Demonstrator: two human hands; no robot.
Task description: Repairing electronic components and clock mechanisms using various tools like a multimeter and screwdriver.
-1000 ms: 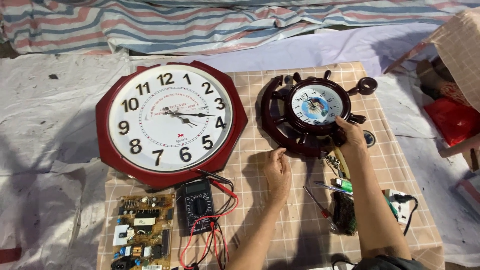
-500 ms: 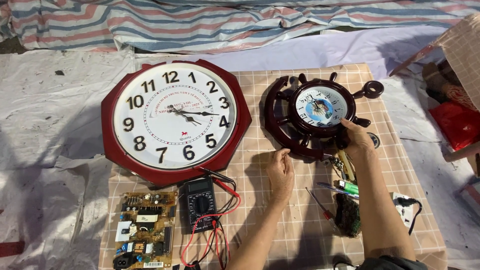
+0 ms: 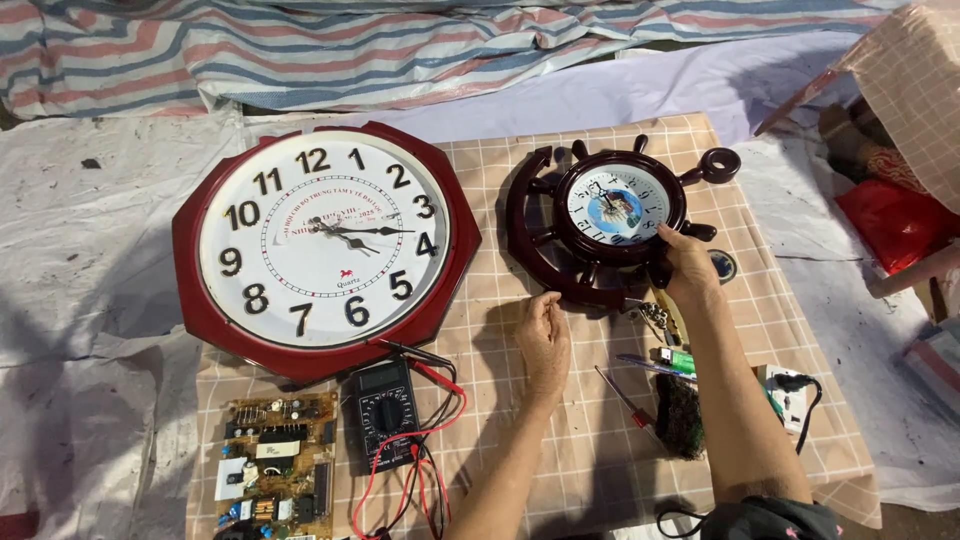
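Observation:
A dark brown ship's-wheel clock (image 3: 600,225) with a small white dial lies on the checked cloth (image 3: 480,330) at the right. My right hand (image 3: 687,265) grips its lower right rim. My left hand (image 3: 543,340) rests flat on the cloth just below the clock's lower left edge, touching or nearly touching the rim, fingers loosely together and holding nothing. A large red octagonal wall clock (image 3: 325,245) with a white face lies to the left.
A black multimeter (image 3: 385,410) with red and black leads sits below the big clock, next to a green circuit board (image 3: 275,475). Screwdrivers (image 3: 625,395), a brush (image 3: 683,415), small tools and a white adapter (image 3: 790,395) lie by my right forearm. Striped tarpaulin (image 3: 400,50) runs behind.
The view has shifted slightly. My right hand stays on the wheel clock's rim and my left hand stays below the clock; neither has clearly moved.

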